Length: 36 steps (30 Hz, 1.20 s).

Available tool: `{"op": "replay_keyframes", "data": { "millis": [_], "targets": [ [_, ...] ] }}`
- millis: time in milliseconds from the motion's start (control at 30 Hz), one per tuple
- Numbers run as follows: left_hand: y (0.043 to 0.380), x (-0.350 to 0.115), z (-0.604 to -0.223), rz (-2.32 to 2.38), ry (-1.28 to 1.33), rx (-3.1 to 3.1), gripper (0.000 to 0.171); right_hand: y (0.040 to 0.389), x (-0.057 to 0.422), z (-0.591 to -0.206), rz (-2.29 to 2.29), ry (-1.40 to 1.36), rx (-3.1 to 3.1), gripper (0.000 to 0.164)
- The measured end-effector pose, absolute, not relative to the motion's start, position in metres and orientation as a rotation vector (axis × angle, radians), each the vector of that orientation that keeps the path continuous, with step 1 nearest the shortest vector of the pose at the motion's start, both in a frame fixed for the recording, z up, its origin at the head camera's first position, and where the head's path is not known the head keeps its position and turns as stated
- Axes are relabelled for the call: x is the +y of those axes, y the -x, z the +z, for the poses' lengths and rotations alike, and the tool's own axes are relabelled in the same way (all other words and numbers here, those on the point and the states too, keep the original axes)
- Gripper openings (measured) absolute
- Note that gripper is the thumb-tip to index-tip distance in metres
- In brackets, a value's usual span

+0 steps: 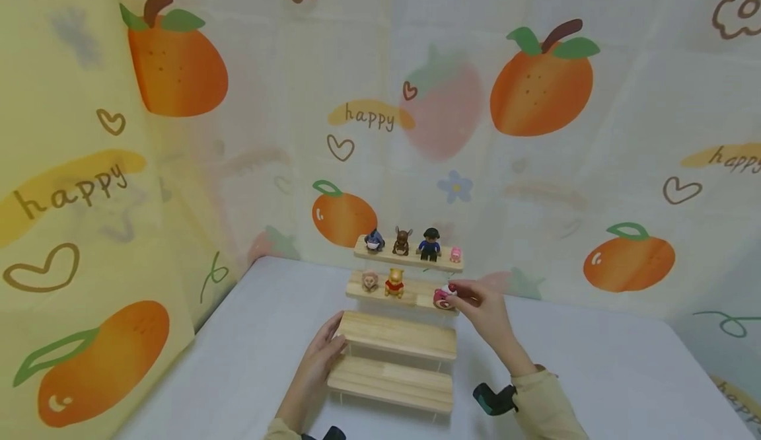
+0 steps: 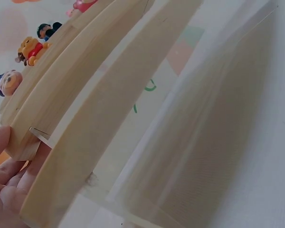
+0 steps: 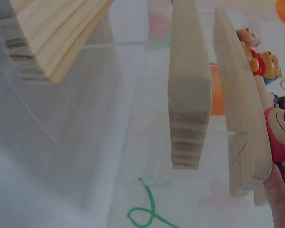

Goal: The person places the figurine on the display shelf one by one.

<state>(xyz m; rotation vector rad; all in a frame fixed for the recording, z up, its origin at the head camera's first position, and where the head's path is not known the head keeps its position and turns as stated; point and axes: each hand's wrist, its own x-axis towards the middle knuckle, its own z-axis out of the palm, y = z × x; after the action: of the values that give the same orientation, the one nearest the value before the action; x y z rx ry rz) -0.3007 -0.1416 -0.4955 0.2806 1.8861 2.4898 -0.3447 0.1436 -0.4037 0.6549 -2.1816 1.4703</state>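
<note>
A pink and white round-bellied figurine (image 1: 442,298) is at the right end of the second tier from the top of a wooden display stand (image 1: 398,335). My right hand (image 1: 489,314) pinches it by its right side; in the right wrist view the pink figurine (image 3: 279,137) sits against the board's end, fingers under it. With my left hand (image 1: 318,355) I grip the left end of the third board, thumb above and fingers below in the left wrist view. A yellow bear figurine in a red shirt (image 1: 394,283) and a beige figurine (image 1: 370,281) share the pink one's tier.
On the top tier stand a blue donkey figurine (image 1: 374,240), a brown big-eared figurine (image 1: 402,241), a dark-capped toy person (image 1: 429,244) and a small pink figurine (image 1: 455,255). Clear supports join the boards. The white table (image 1: 238,367) meets a fruit-print cloth (image 1: 535,182) behind.
</note>
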Motion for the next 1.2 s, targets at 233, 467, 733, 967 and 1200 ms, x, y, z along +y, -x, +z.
{"op": "replay_keyframes", "data": {
  "millis": [233, 467, 733, 967, 1200],
  "targets": [
    [0.301, -0.140, -0.495, 2.490, -0.280, 1.889, 0.058, 0.330, 0.127, -0.383, 1.467, -0.641, -2.206, 0.022],
    [0.301, -0.139, -0.493, 2.503, -0.313, 1.912, 0.056, 0.343, 0.124, -0.394, 1.459, -0.652, -2.186, 0.024],
    [0.301, -0.139, -0.495, 2.504, -0.314, 1.927, 0.056, 0.359, 0.118, -0.410, 1.454, -0.625, -2.232, 0.028],
    [0.302, -0.139, -0.496, 2.503, -0.337, 1.913, 0.057, 0.357, 0.113, -0.408, 1.382, -0.578, -2.279, 0.029],
    [0.301, -0.140, -0.494, 2.496, -0.356, 1.904, 0.057, 0.357, 0.110, -0.408, 1.429, -0.564, -2.262, 0.028]
  ]
}}
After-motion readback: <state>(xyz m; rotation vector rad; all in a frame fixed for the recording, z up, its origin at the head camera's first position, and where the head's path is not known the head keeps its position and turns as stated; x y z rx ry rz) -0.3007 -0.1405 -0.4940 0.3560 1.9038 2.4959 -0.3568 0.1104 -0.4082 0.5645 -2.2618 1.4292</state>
